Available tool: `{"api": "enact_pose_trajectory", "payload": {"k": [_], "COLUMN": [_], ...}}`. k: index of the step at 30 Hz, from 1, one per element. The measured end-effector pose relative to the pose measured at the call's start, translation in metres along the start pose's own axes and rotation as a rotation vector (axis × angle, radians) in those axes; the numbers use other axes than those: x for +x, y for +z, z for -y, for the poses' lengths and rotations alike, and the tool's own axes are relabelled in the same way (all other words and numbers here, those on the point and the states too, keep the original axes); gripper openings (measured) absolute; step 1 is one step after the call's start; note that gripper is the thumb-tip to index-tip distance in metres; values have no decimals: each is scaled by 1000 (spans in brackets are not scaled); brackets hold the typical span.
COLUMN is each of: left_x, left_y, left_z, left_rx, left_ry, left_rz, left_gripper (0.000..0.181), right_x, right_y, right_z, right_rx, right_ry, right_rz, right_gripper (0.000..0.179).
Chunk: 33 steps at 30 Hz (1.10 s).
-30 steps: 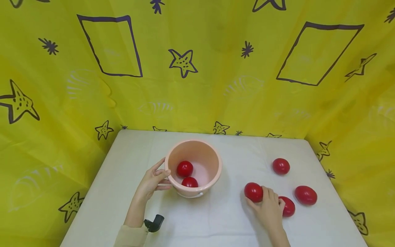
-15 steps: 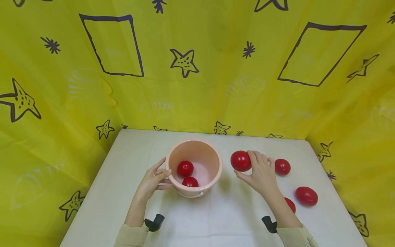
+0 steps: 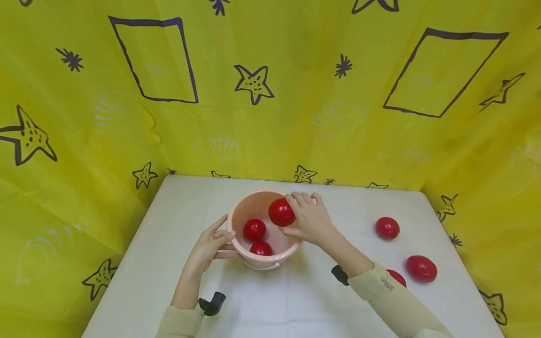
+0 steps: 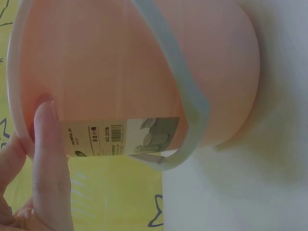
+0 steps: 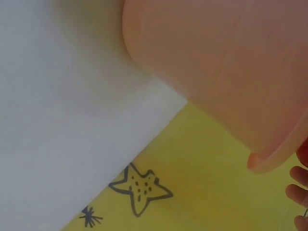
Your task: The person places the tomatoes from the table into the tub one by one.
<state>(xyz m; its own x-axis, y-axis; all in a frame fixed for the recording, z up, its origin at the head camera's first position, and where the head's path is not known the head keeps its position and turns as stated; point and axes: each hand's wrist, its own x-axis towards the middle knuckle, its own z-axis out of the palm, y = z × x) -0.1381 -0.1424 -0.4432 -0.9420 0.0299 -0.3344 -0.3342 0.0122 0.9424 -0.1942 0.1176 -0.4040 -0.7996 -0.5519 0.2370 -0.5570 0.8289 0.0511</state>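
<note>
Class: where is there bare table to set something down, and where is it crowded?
Bare: the white tabletop in front of the pink bucket, between left sleeve and right sleeve; from left hand to left edge; gap between right hand and rearmost red egg. Crowded: by the right sleeve, with two nearer red eggs, and inside the bucket.

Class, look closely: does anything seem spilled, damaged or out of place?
Nothing stands out: the pink bucket shows no visible damage, two red egg-shaped balls lie inside, the right hand holds another ball, and three balls rest on the table.
</note>
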Motion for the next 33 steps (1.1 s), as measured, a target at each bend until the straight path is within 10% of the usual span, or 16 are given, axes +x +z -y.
{"api": "enact_pose_trajectory", "payload": {"k": [16,33], "left_x": [1,1], "left_y": [-1,-1], "left_z": [0,2], "left_rx": [-4,8], "left_ry": [-9,-2], "left_rz": [13,6], "left_gripper": [62,63], "right_x": [35,39], "right_y": [42,45], "right_z": [24,35], "right_rx": [-178,-492], "right_ry": [-220,-240], "right_rz": [253,528], "right_gripper": [76,78]}}
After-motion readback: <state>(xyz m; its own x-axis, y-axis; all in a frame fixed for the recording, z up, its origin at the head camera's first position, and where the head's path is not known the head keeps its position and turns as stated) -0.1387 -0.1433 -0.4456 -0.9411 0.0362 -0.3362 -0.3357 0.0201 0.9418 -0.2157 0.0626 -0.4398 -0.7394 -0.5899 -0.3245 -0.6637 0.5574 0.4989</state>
